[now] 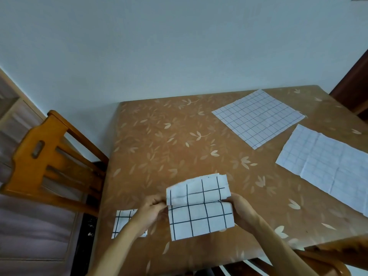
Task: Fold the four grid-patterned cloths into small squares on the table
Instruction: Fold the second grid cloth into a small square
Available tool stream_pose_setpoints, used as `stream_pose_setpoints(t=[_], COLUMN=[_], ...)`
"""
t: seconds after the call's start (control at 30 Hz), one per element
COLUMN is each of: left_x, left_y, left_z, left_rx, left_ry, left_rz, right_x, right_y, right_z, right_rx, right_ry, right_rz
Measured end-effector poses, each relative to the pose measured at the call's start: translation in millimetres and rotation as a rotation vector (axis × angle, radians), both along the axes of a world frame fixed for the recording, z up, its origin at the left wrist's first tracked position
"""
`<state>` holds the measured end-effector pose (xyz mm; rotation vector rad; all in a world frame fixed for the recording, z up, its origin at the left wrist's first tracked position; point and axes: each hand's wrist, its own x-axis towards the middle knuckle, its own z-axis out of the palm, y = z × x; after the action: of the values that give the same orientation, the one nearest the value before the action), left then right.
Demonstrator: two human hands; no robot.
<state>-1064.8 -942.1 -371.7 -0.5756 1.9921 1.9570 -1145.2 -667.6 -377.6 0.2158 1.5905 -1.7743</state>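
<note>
Item 1: white cloth with a bold black grid point(200, 208), partly folded, at 6 o'clock on the bench, near the front edge. Upper flap raised and mid-fold over the lower half, which lay flat. Left hand point(150, 210) at the cloth's 9 o'clock side, fingers pressed together, pinching the crease line. Right hand point(242, 211) at its 3 o'clock side, fingers closed on the same crease.

Item 2: small folded black-grid white square point(122, 222), at 7 o'clock, partly hidden under the left forearm; judged finished.

Item 3: flat white cloth with a fine blue grid point(257, 118), unfolded, at 1 o'clock.

Item 4: creased pale white cloth with a faint grid point(326, 164), unfolded, at 3 o'clock, running out of view at the right.

Support: brown leaf-patterned bench point(169, 140). Orange wooden chair point(45, 156) at 9 o'clock, apart from the bench.

Risks, judged: flap corners already looked uneven, so the layers might land askew if one hand led the other; the left forearm might drag item 2 toward the near edge.

Room: wide bare surface from 10 to 12 o'clock; front edge close below item 1.
</note>
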Motion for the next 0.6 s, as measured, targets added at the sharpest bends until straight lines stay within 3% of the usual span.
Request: stream_pose_setpoints(t=[0.13, 0.33, 0.6], left_x=[-2, -2, 11], left_y=[-4, -8, -1], left_z=[-11, -23, -45], left_rx=[-0.204, -0.300, -0.124], left_ry=[0.074, 0.106, 0.037], left_rz=[-0.029, -0.063, 0.088], right_x=[-7, -9, 1], right_y=[1, 5, -12], right_z=[-10, -29, -57], right_rx=[0.006, 0.185, 0.414], right_ry=[-0.067, 0.071, 0.241], right_rz=[-0.028, 0.044, 0.039])
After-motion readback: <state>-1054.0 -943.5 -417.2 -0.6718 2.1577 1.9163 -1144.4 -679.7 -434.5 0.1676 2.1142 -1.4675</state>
